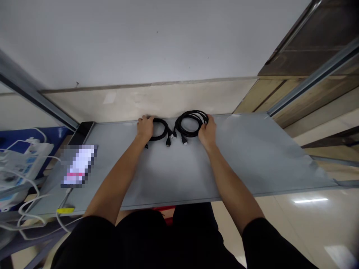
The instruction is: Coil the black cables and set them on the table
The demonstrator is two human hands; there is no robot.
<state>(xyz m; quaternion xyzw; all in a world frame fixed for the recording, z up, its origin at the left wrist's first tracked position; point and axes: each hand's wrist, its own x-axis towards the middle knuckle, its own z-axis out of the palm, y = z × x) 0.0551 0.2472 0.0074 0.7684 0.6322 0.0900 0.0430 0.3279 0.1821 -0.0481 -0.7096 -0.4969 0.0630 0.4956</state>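
Observation:
Two coiled black cables lie side by side near the back edge of a grey shelf. My left hand (145, 127) is closed around the outer left side of the smaller left coil (162, 137). The larger right coil (188, 134) has its right side gripped by my right hand (208, 130), thumb on top. Between the coils, black connectors (168, 141) with pale tips rest close together. Another cable end shows just below my left hand. Parts of both coils are hidden under my fingers.
A lit phone (80, 164), blurred, and a black object (82, 132) sit on the grey shelf (174, 183) at left. White cables (30, 183) hang beyond its left end. A wall (157, 99) stands behind; metal posts (311, 82) rise at both sides.

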